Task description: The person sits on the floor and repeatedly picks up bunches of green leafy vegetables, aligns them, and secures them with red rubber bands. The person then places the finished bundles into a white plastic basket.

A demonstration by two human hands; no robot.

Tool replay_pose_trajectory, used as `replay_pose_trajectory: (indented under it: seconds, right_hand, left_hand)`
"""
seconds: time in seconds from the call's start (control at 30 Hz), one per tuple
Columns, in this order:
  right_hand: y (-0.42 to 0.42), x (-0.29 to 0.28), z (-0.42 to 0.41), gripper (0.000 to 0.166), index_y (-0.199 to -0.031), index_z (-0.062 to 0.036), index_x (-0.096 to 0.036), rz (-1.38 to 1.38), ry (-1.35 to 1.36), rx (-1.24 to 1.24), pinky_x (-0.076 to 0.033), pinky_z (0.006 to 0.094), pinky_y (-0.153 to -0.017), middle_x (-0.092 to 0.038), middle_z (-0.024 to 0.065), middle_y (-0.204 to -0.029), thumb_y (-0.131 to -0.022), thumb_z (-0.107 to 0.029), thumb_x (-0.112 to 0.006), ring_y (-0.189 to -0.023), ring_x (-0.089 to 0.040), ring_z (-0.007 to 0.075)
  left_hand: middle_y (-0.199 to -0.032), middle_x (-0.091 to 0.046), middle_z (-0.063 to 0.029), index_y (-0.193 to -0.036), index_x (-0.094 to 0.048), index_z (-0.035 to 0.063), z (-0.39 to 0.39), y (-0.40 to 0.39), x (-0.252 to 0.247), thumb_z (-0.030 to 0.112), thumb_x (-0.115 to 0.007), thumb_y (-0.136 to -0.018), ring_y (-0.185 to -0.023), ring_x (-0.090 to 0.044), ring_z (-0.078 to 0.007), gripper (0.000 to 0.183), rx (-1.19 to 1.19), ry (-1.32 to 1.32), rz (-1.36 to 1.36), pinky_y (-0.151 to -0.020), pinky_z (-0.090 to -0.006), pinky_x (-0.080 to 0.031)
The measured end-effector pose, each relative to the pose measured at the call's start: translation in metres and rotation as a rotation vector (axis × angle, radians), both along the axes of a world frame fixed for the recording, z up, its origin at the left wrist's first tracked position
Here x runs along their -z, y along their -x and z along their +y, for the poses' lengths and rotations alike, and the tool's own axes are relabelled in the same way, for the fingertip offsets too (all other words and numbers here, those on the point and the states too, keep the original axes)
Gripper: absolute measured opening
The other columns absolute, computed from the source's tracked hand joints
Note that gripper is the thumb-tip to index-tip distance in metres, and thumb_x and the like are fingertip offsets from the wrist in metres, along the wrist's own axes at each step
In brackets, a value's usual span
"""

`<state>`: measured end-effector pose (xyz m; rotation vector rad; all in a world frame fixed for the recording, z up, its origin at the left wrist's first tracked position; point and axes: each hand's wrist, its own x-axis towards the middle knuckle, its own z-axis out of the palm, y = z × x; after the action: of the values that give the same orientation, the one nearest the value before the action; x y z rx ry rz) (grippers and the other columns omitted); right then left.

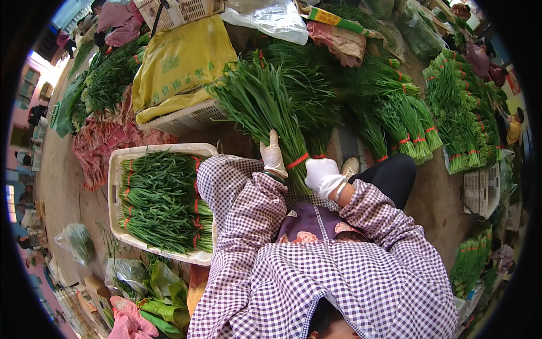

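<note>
My left hand [273,156], in a white glove, supports a large bunch of long green leafy stalks [271,99] from its left side, thumb laid on the leaves. A red band [297,160] circles the bunch near its stem end. Gloved in white too, my right hand [322,176] is closed at the right of the stem end, by the band; its fingertips are hidden, so its hold cannot be told. To the left, a white plastic crate [163,148] holds rows of similar bunches tied with red bands. More loose stalks [313,84] lie beyond my hands.
Tied bunches [417,127] lie on the floor at the right, beside a larger pile [461,114]. A yellow sack [182,63] covers another crate [186,120] at the upper left. Plastic bags [76,243] lie at the lower left. Other people [118,21] are in the background.
</note>
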<state>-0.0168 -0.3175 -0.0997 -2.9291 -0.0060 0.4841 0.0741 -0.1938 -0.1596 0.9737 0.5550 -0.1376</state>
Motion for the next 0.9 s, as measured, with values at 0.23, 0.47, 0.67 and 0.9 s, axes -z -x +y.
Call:
replay_pose_trajectory:
  seconds: [0.23, 0.47, 0.67, 0.9]
  right_hand:
    - [0.035, 0.017, -0.074, 0.024, -0.099, -0.0099, -0.078, 0.582, 0.323, -0.466, -0.057, 0.0444, -0.076, -0.075, 0.0128, -0.100, -0.079, -0.021, -0.070, -0.095, -0.072, 0.0313]
    - [-0.026, -0.031, -0.150, 0.015, -0.082, -0.0089, -0.074, 0.035, 0.007, -0.128, -0.056, 0.0442, -0.070, -0.072, 0.0157, -0.085, -0.077, -0.022, -0.068, -0.081, -0.069, 0.0347]
    - [-0.073, -0.111, -0.209, 0.006, -0.085, -0.0043, -0.070, -0.508, -0.689, 0.249, -0.052, 0.0270, -0.072, -0.069, 0.0039, -0.083, -0.080, -0.004, -0.069, -0.075, -0.064, 0.0121]
    - [-0.072, -0.170, -0.214, 0.038, -0.116, -0.0063, -0.067, -0.646, -0.839, 0.263, -0.053, 0.0266, -0.078, -0.071, 0.0025, -0.098, -0.080, -0.007, -0.077, -0.080, -0.065, 0.0107]
  left_hand:
    - [-0.123, -0.065, -0.0110, -0.134, -0.054, 0.0058, 0.023, -0.016, 0.015, 0.043, -0.054, -0.101, -0.105, -0.066, -0.0303, 0.050, 0.126, 0.455, -0.176, -0.088, -0.0470, -0.059]
    - [-0.132, -0.061, -0.0144, -0.138, -0.053, 0.0076, 0.019, 0.001, 0.009, 0.058, -0.045, -0.097, -0.114, -0.062, -0.0332, 0.066, 0.505, 0.652, -0.126, -0.099, -0.0514, -0.051]
    - [-0.134, -0.060, -0.0184, -0.139, -0.051, 0.0050, 0.012, 0.020, -0.020, 0.058, -0.050, -0.094, -0.117, -0.061, -0.0355, 0.070, 0.773, 0.772, -0.051, -0.101, -0.0531, -0.050]
    - [-0.129, -0.064, -0.0129, -0.134, -0.056, 0.0055, 0.007, 0.027, -0.022, 0.050, -0.056, -0.094, -0.113, -0.064, -0.0301, 0.060, 0.906, 0.667, -0.156, -0.098, -0.0474, -0.053]
